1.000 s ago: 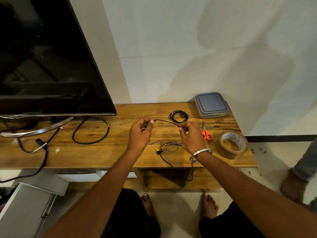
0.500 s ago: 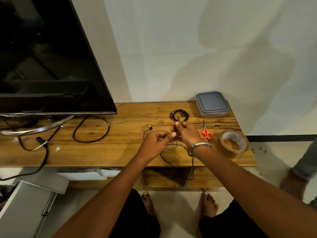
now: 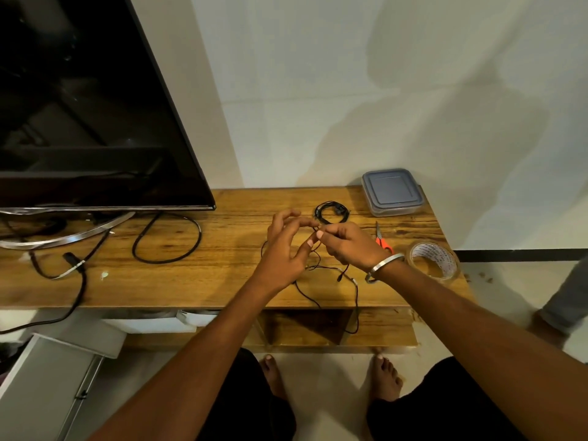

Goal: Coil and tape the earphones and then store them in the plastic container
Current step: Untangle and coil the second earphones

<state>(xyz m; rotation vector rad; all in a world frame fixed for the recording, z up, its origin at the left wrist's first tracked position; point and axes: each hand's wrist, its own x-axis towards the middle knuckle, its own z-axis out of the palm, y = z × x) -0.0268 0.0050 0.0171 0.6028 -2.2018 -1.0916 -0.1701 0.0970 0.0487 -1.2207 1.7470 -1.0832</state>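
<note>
A thin black earphone cable (image 3: 321, 268) lies loose on the wooden table (image 3: 203, 275), and part of it hangs over the front edge. My right hand (image 3: 348, 246) pinches the cable near its upper end. My left hand (image 3: 286, 249) touches the same stretch with thumb and fingers, the other fingers spread. A second pair of earphones (image 3: 329, 212), coiled, lies just behind my hands. The grey lidded plastic container (image 3: 393, 192) stands at the back right. A brown tape roll (image 3: 434, 259) sits at the right edge, with orange-handled scissors (image 3: 381, 240) beside it.
A large television (image 3: 86, 103) fills the back left, with its metal stand and thick black cables (image 3: 167, 237) on the table. A white drawer unit (image 3: 47, 386) stands on the floor at left. Another person's foot and trouser leg (image 3: 560, 310) are at the right. My bare feet are below.
My hands came together from a wide stretch of cable. The left hand has moved right to meet the right hand, and its fingers have now spread.
</note>
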